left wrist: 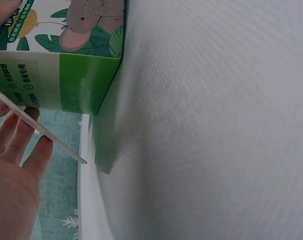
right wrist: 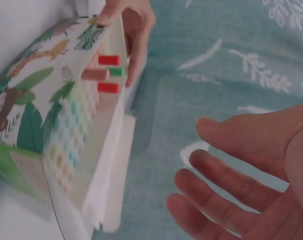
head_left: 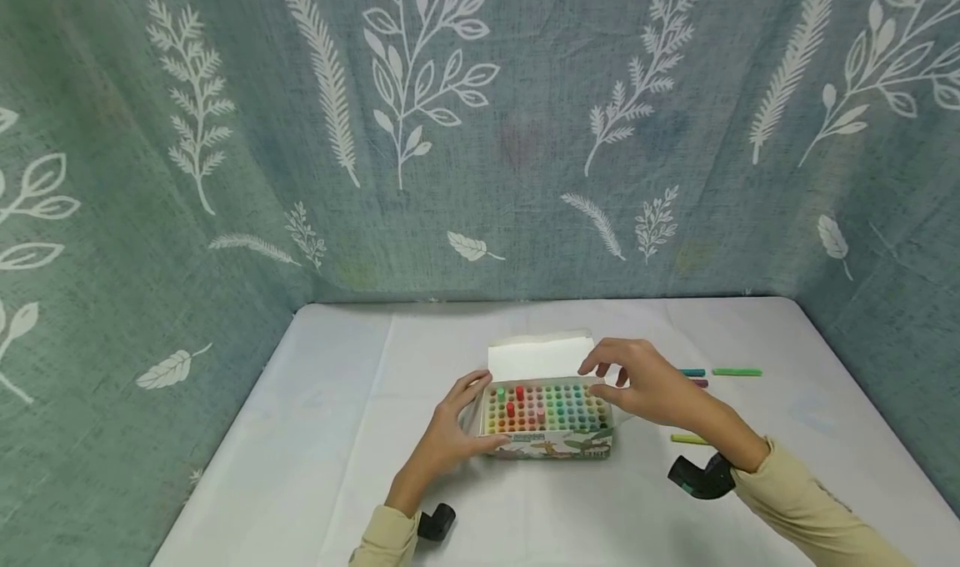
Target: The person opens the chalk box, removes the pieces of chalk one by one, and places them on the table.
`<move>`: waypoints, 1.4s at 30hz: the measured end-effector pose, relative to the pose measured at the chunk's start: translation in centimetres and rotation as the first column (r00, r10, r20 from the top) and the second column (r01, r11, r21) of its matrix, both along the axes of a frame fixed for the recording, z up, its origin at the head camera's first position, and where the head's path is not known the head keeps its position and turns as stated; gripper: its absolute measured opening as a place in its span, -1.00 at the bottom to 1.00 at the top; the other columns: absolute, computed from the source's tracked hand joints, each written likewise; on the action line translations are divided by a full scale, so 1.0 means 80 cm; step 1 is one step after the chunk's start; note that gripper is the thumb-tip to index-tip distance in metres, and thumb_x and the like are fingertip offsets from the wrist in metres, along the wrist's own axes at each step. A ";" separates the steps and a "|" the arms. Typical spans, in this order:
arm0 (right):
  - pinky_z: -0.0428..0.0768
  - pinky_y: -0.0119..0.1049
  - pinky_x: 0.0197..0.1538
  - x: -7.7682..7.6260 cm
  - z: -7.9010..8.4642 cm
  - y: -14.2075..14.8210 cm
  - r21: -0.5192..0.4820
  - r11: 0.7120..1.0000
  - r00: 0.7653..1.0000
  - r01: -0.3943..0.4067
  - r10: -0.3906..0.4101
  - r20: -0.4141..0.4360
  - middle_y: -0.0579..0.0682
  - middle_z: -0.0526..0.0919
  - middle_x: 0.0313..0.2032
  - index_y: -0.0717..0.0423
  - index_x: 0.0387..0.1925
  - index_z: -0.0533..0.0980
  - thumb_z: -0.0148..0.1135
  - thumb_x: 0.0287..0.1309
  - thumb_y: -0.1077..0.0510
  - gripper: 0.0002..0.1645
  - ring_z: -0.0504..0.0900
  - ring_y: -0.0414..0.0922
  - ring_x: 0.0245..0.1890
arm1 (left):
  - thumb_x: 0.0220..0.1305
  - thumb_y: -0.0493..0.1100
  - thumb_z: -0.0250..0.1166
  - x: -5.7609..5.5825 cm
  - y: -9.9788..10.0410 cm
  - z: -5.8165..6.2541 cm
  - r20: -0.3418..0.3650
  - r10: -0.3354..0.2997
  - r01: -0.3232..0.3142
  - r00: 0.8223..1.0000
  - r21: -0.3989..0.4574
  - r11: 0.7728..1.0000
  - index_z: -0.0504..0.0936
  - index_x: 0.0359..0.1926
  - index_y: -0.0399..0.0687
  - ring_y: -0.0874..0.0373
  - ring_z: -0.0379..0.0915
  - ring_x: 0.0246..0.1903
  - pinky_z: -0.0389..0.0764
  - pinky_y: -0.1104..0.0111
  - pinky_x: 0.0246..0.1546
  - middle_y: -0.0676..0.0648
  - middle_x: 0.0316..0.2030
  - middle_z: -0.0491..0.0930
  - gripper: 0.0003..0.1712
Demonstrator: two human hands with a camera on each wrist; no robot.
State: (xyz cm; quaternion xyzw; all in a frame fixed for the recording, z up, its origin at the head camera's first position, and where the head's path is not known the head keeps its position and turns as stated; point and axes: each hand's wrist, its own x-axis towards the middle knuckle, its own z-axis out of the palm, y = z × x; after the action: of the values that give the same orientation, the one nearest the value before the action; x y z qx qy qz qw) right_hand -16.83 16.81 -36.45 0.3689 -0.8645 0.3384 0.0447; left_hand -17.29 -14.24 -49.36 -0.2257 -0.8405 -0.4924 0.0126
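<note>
An open chalk box [head_left: 551, 446] with animal pictures on its front stands on the white table, its white lid [head_left: 536, 360] raised at the back. Inside, rows of coloured chalk ends show. A green chalk [head_left: 500, 394], two red chalks, one [head_left: 520, 393] behind the other, and a pink chalk [head_left: 541, 415] stick up above the rest. My left hand [head_left: 446, 438] grips the left end of the box, thumb at the front and fingers behind a side flap [left wrist: 46, 132]. Over the box's right end, my right hand [head_left: 648, 383] hovers with fingers spread and loosely bent, holding nothing.
Right of the box lie loose chalk sticks: teal [head_left: 692, 373], purple [head_left: 701, 383], green [head_left: 737, 372] and yellow-green [head_left: 688, 439], partly beside the right forearm. A green leaf-patterned cloth [head_left: 525, 133] hangs behind and along the sides of the table [head_left: 300, 467].
</note>
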 end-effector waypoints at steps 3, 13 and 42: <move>0.60 -0.29 -0.37 -0.001 -0.002 -0.008 0.018 1.000 1.000 -0.011 0.011 0.023 -0.06 0.61 -0.26 0.05 -0.21 0.60 0.37 0.02 0.33 -0.74 0.55 -0.14 -0.29 | -0.12 0.11 0.54 -0.001 0.001 0.001 0.003 -0.001 0.001 1.000 -0.006 1.000 0.25 0.40 0.07 0.05 -0.04 0.38 0.20 -0.10 0.24 0.04 0.38 0.14 0.05; 0.57 -0.40 -0.38 -0.004 -0.017 -0.036 0.001 0.999 0.993 -0.052 0.052 0.103 -0.04 0.61 -0.24 0.06 -0.20 0.60 0.36 0.05 0.31 -0.76 0.56 -0.09 -0.28 | -0.14 0.17 0.53 0.001 0.001 0.003 -0.001 0.012 -0.012 1.000 -0.017 1.000 0.27 0.39 0.03 0.09 -0.02 0.37 0.23 -0.04 0.25 0.06 0.37 0.16 0.07; 0.57 -0.42 -0.37 -0.011 -0.069 -0.088 0.150 0.986 0.995 -0.074 0.064 0.074 -0.01 0.63 -0.32 0.15 -0.32 0.66 0.37 0.01 0.35 -0.86 0.60 -0.14 -0.35 | -0.13 0.10 0.55 0.001 0.000 0.001 -0.030 0.010 -0.010 0.999 0.003 1.000 0.28 0.38 -0.01 0.02 0.00 0.37 0.21 -0.04 0.25 0.01 0.36 0.17 0.05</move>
State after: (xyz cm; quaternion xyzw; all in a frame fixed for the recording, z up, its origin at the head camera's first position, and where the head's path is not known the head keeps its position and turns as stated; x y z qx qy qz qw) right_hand -17.70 9.79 -41.95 0.3890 -0.8756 0.2853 -0.0254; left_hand -17.20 -14.24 -49.30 -0.2291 -0.8407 -0.4899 0.0279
